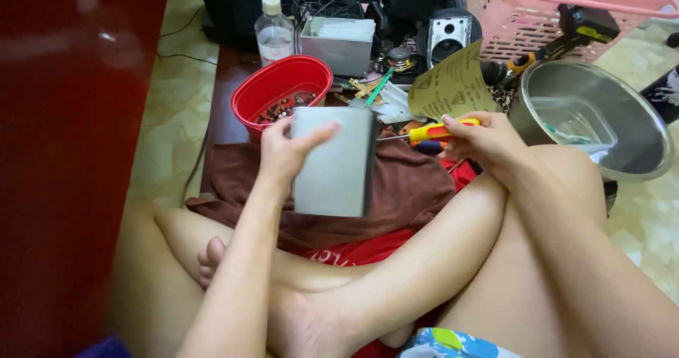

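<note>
Head view shows the left hand (pixel 286 149) gripping the grey metal box (pixel 334 161) at centre, thumb across its face. At three o'clock, the right hand (pixel 484 140) closes its fingers around the yellow-handled screwdriver (pixel 431 132). Bracing the box firmly should help the tip stay seated.
</note>
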